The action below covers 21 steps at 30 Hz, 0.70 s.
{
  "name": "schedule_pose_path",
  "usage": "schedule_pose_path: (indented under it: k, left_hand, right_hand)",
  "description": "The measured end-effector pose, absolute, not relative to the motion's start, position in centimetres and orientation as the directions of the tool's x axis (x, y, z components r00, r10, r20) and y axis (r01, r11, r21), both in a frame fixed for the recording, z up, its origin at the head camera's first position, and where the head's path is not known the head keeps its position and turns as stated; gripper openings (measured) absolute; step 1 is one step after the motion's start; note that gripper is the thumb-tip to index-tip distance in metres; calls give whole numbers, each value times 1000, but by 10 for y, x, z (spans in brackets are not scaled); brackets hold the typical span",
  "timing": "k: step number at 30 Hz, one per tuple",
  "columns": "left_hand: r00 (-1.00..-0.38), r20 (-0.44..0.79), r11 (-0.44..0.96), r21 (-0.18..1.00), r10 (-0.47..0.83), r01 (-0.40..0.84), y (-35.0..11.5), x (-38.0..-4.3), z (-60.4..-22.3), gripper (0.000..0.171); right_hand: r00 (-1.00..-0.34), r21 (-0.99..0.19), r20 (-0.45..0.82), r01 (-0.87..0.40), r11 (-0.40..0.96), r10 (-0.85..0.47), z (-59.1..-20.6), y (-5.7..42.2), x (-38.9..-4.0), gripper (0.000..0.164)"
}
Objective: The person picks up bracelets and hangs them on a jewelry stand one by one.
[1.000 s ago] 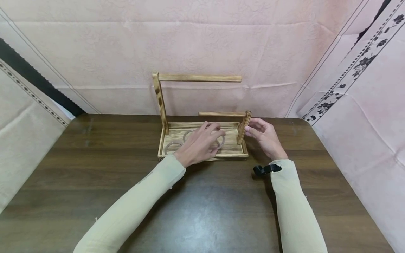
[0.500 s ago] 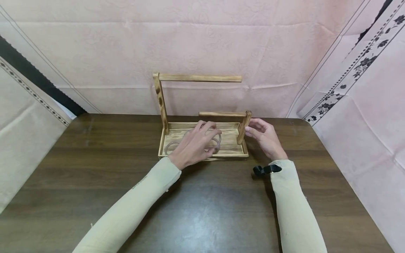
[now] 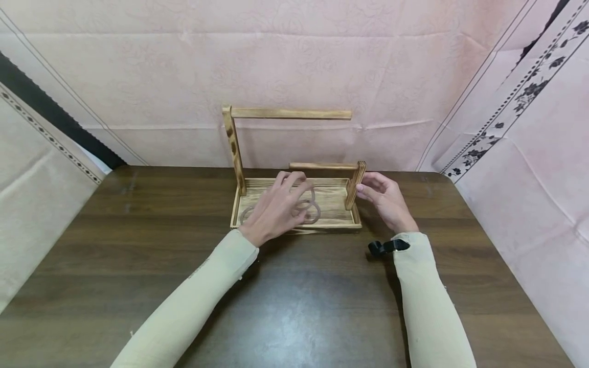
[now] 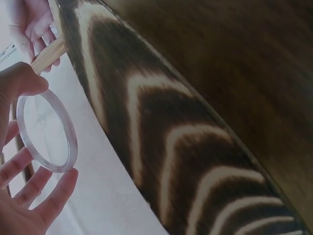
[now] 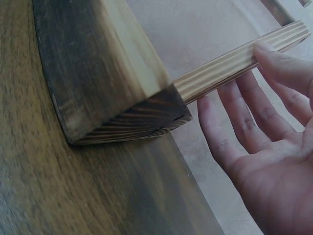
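Observation:
A wooden stand has a tray base (image 3: pixel 335 225), a tall left post (image 3: pixel 234 153) with a long bar, and a short right post (image 3: pixel 355 185) with a shorter bar. Over the tray, my left hand (image 3: pixel 276 208) pinches a pale translucent bangle (image 4: pixel 72 139) between thumb and fingertips. Another bangle (image 3: pixel 244 214) lies at the tray's left end, partly hidden by that hand. Two ring shapes overlap beneath the left fingers in the head view. At the stand's right side, my right hand (image 3: pixel 386 199) holds the short post, thumb on one face and fingers behind it.
The stand is near the back edge of a dark brown wooden table (image 3: pixel 294 296). Behind it hangs a pale pink cloth (image 3: pixel 294 66), with more patterned cloth at both sides. A black strap (image 3: pixel 388 247) sits at the right wrist.
My left hand has moved a little leftward over the tray, and the bangle at its fingers has shifted left with it. The right hand and the stand are unchanged.

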<state>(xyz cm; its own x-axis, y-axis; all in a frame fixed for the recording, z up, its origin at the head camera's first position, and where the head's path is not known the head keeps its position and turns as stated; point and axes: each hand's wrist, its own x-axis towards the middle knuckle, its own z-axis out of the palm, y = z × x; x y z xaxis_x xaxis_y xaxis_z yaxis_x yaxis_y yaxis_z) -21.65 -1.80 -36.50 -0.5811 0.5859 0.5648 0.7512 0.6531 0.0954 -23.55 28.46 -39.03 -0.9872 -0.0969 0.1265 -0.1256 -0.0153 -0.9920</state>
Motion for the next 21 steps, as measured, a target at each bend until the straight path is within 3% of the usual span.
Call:
schedule_pose_path:
  k: [21]
  left_hand:
    - [-602, 596, 699, 93, 531, 709, -27, -217, -359, 50]
  right_hand:
    - [-987, -992, 127, -125, -22, -96, -390, 284, -234, 28]
